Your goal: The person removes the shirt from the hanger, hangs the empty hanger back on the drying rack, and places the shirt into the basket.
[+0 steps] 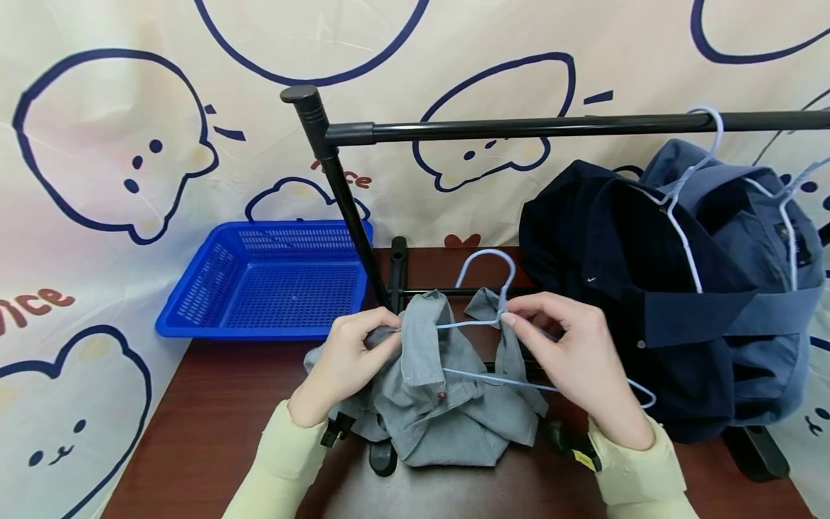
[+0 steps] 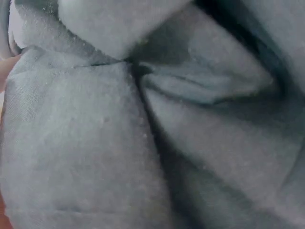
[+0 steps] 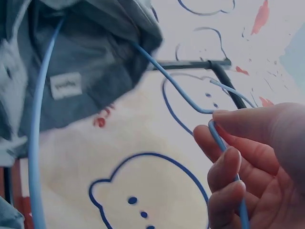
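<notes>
A grey shirt (image 1: 421, 404) hangs bunched over the table, its collar turned toward me. With thumb and fingers, my left hand (image 1: 353, 349) pinches the shirt beside the collar. My right hand (image 1: 564, 339) grips a light blue wire hanger (image 1: 476, 375) just below its hook. One side of the hanger runs into the shirt; the other side sticks out to the right, past the right hand. In the right wrist view, the fingers of the right hand (image 3: 248, 157) curl round the hanger wire (image 3: 174, 83). Grey cloth (image 2: 81, 138) fills the left wrist view, covering most of that hand.
A black rack rail (image 1: 532, 128) spans the back. On its right hang a dark navy shirt (image 1: 583, 238) and a blue garment (image 1: 772, 360), both on hangers. The blue plastic basket (image 1: 259, 335) stands behind on the left, beside the rack's upright (image 1: 350, 209). Beneath is a brown table (image 1: 214, 411).
</notes>
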Tool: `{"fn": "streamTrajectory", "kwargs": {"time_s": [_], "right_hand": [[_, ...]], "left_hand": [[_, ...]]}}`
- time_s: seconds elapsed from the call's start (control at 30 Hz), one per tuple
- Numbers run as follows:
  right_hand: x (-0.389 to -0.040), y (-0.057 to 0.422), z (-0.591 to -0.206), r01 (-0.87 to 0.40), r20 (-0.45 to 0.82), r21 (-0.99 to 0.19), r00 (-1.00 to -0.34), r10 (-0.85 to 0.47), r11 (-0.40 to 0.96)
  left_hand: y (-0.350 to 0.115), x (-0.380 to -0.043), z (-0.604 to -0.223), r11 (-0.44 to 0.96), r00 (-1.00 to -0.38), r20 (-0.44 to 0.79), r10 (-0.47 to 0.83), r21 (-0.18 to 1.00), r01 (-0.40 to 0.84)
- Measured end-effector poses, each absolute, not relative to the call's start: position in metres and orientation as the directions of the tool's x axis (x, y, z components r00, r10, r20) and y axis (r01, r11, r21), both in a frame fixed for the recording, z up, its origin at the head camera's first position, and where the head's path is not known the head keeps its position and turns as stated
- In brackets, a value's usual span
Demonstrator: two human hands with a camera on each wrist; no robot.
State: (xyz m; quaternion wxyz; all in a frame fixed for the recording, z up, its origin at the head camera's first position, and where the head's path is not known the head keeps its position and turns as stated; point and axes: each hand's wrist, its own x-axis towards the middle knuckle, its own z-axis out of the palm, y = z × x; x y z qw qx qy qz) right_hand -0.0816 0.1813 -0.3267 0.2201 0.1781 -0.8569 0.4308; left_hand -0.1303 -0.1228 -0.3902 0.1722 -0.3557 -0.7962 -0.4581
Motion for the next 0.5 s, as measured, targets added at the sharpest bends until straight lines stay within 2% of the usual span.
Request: {"fn": "streamTrajectory", "kwargs": {"time_s": [0.2, 0.5], "right_hand": [[-0.0786, 0.1897, -0.3224, -0.444, 0.497, -0.688, -0.865, -0.073, 0.574], [-0.0759, 0.1862, -0.3204, -0.517, 0.575, -0.68, -0.816, -0.059, 0.52]], "left_hand": [[-0.1228, -0.1318, -0.3906, 0.319, -0.709, 0.584, 0.395, 0.637, 0.702], [-0.1144, -0.1296, -0.3931, 0.274, -0.716, 0.566, 0.408, 0.672, 0.688]]}}
